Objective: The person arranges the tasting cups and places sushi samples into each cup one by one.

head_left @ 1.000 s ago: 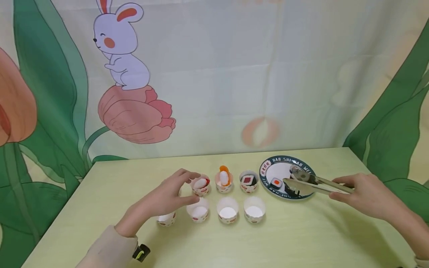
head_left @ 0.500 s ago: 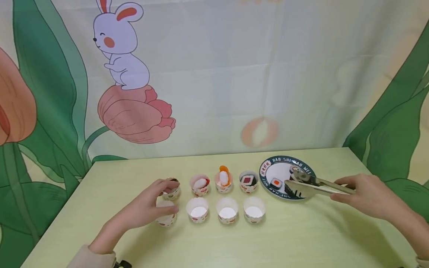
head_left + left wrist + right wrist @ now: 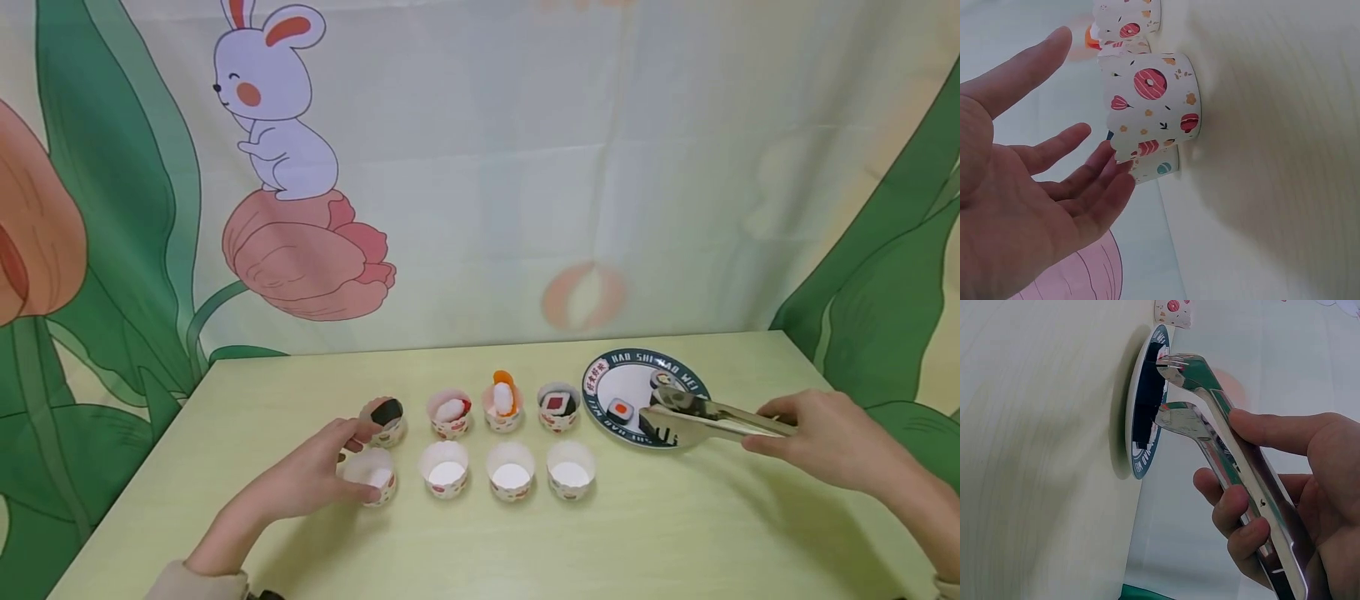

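My left hand (image 3: 307, 475) is at the front-left paper cup (image 3: 378, 477), fingers loosely spread. In the left wrist view the fingertips lie right at the rim of a patterned cup (image 3: 1154, 100), and the thumb stands apart from it. My right hand (image 3: 825, 437) grips metal tongs (image 3: 753, 418) whose tips reach over a round plate (image 3: 592, 398) with a dark lettered rim. Between or beside the tips is a dark sushi piece (image 3: 662, 432). A toy sushi roll with an orange centre (image 3: 620, 409) lies left of them, another roll (image 3: 663, 379) behind.
Behind the front cups stand a cup with a dark piece (image 3: 386, 414), one with a white-and-red piece (image 3: 450, 411), one with an orange-topped piece (image 3: 502, 400) and one with a square roll (image 3: 557, 405). Front-row cups (image 3: 510, 475) show white insides. A printed cloth (image 3: 480, 208) hangs behind the table.
My left hand has moved left and nearer, from over the white-and-red piece's cup to the front-left cup. The tong tips have drawn slightly closer together; my right hand has barely moved.
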A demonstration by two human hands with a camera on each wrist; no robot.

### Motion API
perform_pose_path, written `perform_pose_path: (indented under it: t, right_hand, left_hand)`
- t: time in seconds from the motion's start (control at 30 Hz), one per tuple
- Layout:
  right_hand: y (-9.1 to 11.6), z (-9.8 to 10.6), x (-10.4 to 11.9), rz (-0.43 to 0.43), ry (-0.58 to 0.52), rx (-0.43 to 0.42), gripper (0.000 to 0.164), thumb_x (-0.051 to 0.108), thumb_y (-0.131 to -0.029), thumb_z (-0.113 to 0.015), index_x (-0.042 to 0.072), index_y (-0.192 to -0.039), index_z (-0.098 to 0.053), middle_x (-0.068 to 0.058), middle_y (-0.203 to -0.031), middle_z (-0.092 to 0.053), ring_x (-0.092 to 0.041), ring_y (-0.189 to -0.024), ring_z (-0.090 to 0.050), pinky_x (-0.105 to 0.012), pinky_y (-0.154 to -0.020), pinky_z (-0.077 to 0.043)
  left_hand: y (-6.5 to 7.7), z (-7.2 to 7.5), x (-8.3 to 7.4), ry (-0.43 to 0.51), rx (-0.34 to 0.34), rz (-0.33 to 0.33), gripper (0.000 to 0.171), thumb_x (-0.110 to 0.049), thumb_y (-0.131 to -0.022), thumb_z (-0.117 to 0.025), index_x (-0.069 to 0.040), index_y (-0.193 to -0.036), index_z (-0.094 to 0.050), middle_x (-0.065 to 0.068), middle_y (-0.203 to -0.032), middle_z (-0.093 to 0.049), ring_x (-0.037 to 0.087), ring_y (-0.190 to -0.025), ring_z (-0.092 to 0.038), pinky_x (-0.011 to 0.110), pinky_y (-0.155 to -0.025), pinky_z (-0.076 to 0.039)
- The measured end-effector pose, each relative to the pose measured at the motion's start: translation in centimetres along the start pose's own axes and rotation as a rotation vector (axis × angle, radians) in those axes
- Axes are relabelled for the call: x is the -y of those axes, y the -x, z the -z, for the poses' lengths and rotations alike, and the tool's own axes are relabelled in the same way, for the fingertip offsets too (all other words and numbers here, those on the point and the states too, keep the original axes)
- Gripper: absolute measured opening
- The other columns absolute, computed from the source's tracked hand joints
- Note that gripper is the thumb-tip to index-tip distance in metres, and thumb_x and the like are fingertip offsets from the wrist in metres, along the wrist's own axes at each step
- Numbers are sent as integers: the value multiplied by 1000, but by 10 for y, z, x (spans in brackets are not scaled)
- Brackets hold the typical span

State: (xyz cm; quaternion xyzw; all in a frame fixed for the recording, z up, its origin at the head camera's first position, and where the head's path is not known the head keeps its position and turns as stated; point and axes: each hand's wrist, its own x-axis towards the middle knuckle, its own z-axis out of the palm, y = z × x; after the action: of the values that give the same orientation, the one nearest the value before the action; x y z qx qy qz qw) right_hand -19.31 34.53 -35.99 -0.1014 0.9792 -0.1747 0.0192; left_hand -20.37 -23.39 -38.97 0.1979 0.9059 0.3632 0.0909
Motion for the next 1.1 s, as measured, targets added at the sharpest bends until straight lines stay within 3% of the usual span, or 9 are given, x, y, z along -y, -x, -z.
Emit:
perform_pose_path:
  t: [0.13,0.37,0.53,0.73,0.93,1.1]
  right_hand:
    - [0,0,0,0,5,13,33,33,-89,-80,2,-100,-77,2,-85,-70,-15,-70,-54,-35,-61,-43]
    - [-1,-2,-1,18,17,-8,43,35,-89,-81,-4,-107,-75,-8,-94,-74,-18,-79,-63,-38,-66,-48]
    - [-1,-4,1,23,9,-11,40,34,-88,-81,-2,-105,-76,-3,-89,-73,-15,-75,-59,-37,-64,-46]
    - [1,-5,11,16,44,-11,39,33,-89,-80,-1,-106,-76,3,-81,-69,-13,-64,-52,-34,-57,-42]
    - [2,-9,18,67,172,-78,40,32,-86,-83,-2,-106,-76,-5,-86,-74,-14,-65,-59,-37,-56,-46]
    - [1,-10,19,88,190,-98,40,31,-86,-83,-2,-107,-77,-9,-88,-75,-15,-66,-60,-38,-56,-46]
  left_hand:
    - [0,-3,4,17,35,-8,77,-20,-77,-93,4,-138,-53,13,-125,-58,34,-116,-52,54,-97,-44]
    - [0,-6,11,42,79,-3,79,-16,-78,-91,6,-141,-50,18,-136,-55,33,-116,-51,50,-95,-45]
    - [-1,-6,15,79,105,2,77,-14,-79,-90,7,-141,-48,22,-138,-53,35,-116,-51,46,-89,-51]
    - [-2,-7,20,66,95,-17,74,-16,-81,-89,6,-140,-50,16,-132,-57,31,-112,-52,38,-84,-52]
    - [-3,-7,22,49,79,-34,72,-18,-81,-89,6,-139,-52,14,-130,-58,29,-108,-53,34,-81,-53]
    - [-5,-7,24,45,76,-47,72,-18,-81,-89,4,-139,-53,14,-131,-58,29,-107,-53,32,-79,-53]
